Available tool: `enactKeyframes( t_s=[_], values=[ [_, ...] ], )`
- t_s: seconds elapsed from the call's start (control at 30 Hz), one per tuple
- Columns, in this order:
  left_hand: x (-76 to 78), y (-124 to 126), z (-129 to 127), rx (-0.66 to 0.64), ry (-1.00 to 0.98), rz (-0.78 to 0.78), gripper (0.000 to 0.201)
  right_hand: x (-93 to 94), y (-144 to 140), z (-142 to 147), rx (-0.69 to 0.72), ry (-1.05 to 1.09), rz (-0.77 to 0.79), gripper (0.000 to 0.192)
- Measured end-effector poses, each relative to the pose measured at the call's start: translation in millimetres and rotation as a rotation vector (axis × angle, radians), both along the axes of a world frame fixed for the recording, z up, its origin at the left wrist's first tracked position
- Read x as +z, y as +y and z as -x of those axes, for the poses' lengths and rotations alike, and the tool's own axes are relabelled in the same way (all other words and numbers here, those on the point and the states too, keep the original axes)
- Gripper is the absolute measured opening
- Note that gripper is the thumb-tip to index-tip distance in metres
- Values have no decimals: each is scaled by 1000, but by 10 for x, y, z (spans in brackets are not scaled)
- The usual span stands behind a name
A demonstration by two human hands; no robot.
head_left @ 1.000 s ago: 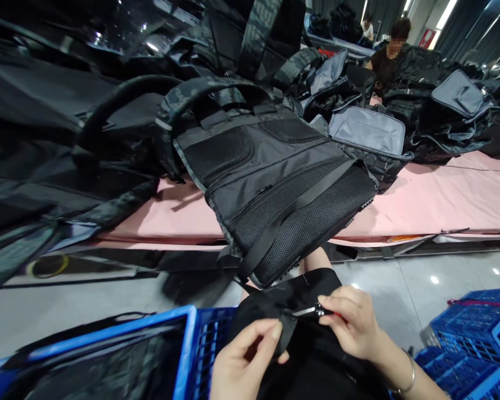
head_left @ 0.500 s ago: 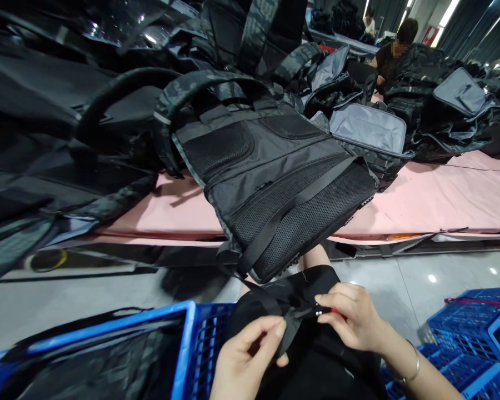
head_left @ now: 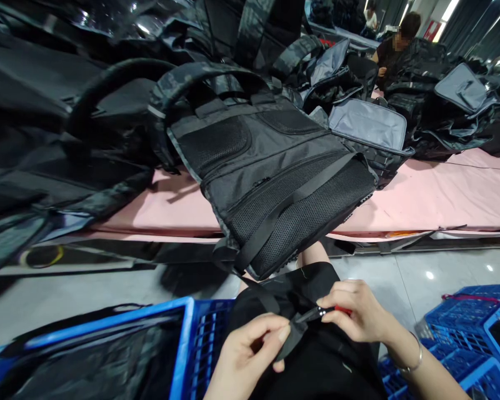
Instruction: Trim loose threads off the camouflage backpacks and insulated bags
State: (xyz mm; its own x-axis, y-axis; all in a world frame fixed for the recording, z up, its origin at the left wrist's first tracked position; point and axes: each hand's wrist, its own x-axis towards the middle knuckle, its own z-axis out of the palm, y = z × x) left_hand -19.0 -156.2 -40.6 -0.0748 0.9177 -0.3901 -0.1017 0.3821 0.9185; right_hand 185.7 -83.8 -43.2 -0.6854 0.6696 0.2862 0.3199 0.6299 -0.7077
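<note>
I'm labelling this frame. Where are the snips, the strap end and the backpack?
snips point(head_left: 316, 314), head view, metal blades by the right fingers
strap end point(head_left: 289, 339), head view, pinched tip by the left thumb
backpack point(head_left: 270, 166), head view, back panel

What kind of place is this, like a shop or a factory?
Most likely a bag-making workshop. Dark backpacks lie piled along a pink-covered table, blue crates stand on the floor, and the right hand works a small tool at a strap pinched by the left hand.

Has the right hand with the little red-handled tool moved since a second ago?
Barely. Against the backpack edge above it, the right hand sits about where it was; only the tool tip has tilted toward the strap end.
</note>
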Motion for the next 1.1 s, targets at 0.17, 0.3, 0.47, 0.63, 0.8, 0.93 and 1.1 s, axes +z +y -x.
enactKeyframes(
  t_s=[0.17,0.3,0.47,0.63,0.8,0.93,1.1],
  values=[
    [-42,2,44,-38,-17,14,22,-45,5,-23,-25,128,100,14],
    [-54,18,69,-6,0,27,22,15,8,-69,-13,47,57,14],
    [-60,31,67,-7,26,42,21,102,4,-100,29,-130,-61,19],
    [-55,30,51,-21,16,48,21,113,22,-81,104,-240,-63,24],
    [-70,39,25,6,-21,72,21,45,21,-76,90,-219,-79,23],
    [-97,58,26,59,-72,70,23,45,6,-78,64,-99,-31,18],
    [-78,76,41,79,-60,60,22,86,-5,-65,-11,-30,-32,16]
  ],
)
